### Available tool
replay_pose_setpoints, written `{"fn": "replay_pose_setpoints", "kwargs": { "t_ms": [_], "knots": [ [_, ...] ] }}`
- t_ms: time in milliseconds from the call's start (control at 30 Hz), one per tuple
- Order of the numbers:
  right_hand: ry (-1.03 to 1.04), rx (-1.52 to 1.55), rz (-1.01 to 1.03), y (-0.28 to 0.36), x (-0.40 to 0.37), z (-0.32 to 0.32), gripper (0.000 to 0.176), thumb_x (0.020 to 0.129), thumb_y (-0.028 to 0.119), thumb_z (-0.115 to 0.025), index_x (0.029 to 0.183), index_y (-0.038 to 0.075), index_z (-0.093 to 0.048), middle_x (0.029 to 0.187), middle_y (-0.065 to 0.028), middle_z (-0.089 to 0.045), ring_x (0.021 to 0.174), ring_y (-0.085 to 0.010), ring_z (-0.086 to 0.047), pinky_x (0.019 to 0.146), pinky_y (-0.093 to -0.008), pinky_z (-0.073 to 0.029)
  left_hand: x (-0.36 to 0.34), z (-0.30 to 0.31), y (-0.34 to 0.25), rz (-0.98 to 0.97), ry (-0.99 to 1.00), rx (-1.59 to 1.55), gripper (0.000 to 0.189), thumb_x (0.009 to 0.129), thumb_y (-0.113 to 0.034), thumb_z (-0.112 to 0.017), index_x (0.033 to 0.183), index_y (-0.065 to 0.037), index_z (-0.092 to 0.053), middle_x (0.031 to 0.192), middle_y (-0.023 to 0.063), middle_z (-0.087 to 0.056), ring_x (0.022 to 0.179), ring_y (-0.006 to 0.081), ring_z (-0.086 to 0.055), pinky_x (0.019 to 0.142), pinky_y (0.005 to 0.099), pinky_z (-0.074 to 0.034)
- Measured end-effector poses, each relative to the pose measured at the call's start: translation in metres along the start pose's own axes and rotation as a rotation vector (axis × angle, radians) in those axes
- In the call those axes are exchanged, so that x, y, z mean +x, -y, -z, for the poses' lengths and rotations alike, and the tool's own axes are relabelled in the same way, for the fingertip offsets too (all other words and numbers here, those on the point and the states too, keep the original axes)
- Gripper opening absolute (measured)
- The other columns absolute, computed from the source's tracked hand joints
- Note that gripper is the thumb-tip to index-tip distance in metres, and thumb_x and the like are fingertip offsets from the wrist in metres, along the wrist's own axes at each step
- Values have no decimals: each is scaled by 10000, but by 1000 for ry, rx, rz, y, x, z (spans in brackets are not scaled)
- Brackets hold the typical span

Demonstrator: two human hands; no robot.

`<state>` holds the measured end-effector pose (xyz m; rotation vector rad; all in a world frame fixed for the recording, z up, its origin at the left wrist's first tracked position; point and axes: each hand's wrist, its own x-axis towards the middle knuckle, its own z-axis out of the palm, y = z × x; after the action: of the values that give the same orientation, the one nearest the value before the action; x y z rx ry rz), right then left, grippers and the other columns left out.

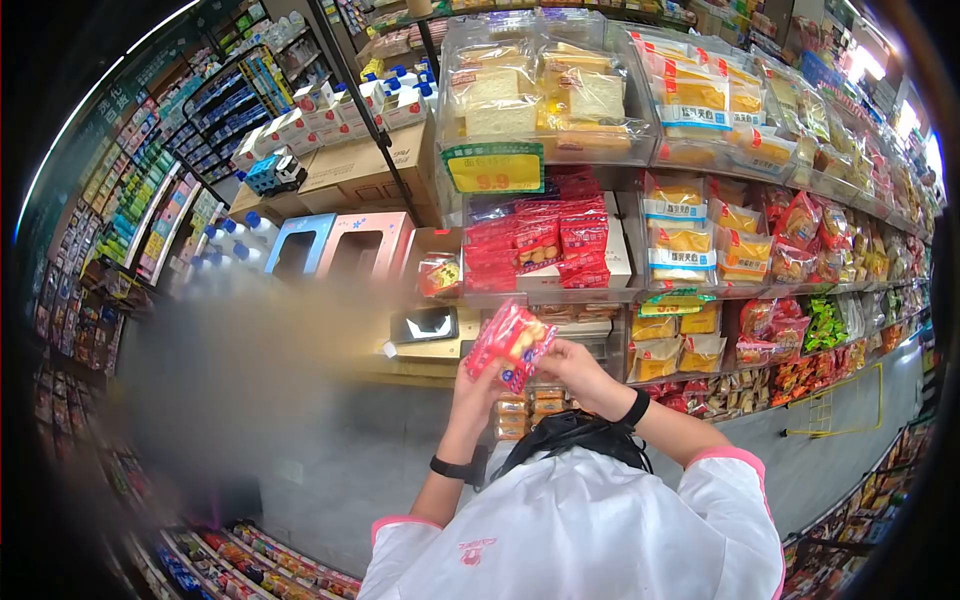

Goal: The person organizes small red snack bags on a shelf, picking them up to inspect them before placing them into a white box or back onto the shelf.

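A red packet of small round biscuits point(512, 343) is held up in front of my chest, its clear part showing the golden biscuits. My left hand point(478, 386) grips its lower left side, with the fingers partly hidden behind it. On the packet's right edge, my right hand point(575, 366) pinches the wrapper. Just beyond, a white box of similar red packets point(540, 237) sits on the middle shelf. A smaller packet point(438, 276) lies in a brown carton to its left.
Above is a clear bin of bread point(493, 105) with a yellow price sign point(495, 169). A phone point(424, 325) lies on a low surface near my left hand. Bagged cakes point(682, 228) fill the right shelves. A yellow stepladder point(830, 410) stands at right; a grey blur covers the left.
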<state>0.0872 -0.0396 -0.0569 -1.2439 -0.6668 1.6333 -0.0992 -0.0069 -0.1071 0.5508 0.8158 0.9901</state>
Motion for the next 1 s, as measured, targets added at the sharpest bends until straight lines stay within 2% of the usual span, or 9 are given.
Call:
{"fn": "replay_pose_setpoints", "kwargs": {
  "t_ms": [67,167,267,467,600,800,900,933,1000],
  "knots": [
    [69,-90,-2,-9,0,-1,171,854,105,-637,1007,36,-608,930,-28,-646,855,-102,-591,774,-263,-464,0,11,6,-19,0,-47,523,866,-32,-621,1286,-60,-310,1209,113,-508,1006,211,-584,822,381,-537],
    [42,-190,-55,-26,9,-6,161,863,113,-627,1008,44,-609,934,-21,-645,864,-95,-589,773,-256,-462,-2,14,4,-57,45,-72,549,869,-13,-601,1313,-78,-284,1238,120,-494,1080,229,-562,857,390,-522],
    [82,-157,-94,-28,11,-15,168,879,113,-599,1032,43,-605,957,-27,-646,866,-94,-589,769,-260,-466,-9,11,1,-125,65,-18,515,881,-46,-585,1327,-112,-336,1236,100,-523,1094,217,-563,905,421,-491],
    [130,-162,-77,-34,18,-31,205,888,129,-591,1062,23,-598,963,-28,-646,861,-90,-581,770,-274,-473,-27,19,-11,-131,324,-30,546,908,-123,-571,1381,-110,-299,1319,107,-468,1203,247,-490,980,441,-437],
    [217,-480,43,-48,28,-35,259,882,194,-627,1066,14,-601,955,-33,-641,842,-91,-560,762,-268,-463,-24,29,-9,-73,170,-77,432,952,-230,-528,1328,-79,-380,1288,105,-502,1166,246,-522,946,435,-463],
    [518,-588,-220,-37,44,-34,348,881,350,-638,991,20,-628,859,-37,-620,792,-102,-535,714,-265,-455,-13,64,-9,-254,-217,-161,352,960,-260,-524,1238,-50,-471,1170,89,-580,1033,179,-601,818,327,-530],
    [489,-782,-239,-45,83,-6,406,876,383,-618,1009,0,-637,912,-91,-658,825,-121,-569,716,-302,-468,-23,91,-18,-310,-341,-184,355,962,-271,-520,1233,-47,-471,1159,87,-585,1021,181,-610,793,323,-543],
    [430,-990,-197,-45,97,1,387,875,376,-609,1015,17,-643,952,-118,-667,862,-179,-603,752,-326,-469,-27,102,-19,-326,-391,-173,357,959,-279,-524,1227,-48,-476,1155,85,-587,1003,182,-618,783,321,-548],
    [495,-1079,-122,-68,129,22,410,869,397,-617,1055,31,-620,970,-94,-645,858,-180,-585,777,-324,-466,-38,124,-20,-319,-463,-152,357,958,-284,-526,1220,-46,-481,1143,85,-593,990,180,-623,767,323,-552]
  ]
}}
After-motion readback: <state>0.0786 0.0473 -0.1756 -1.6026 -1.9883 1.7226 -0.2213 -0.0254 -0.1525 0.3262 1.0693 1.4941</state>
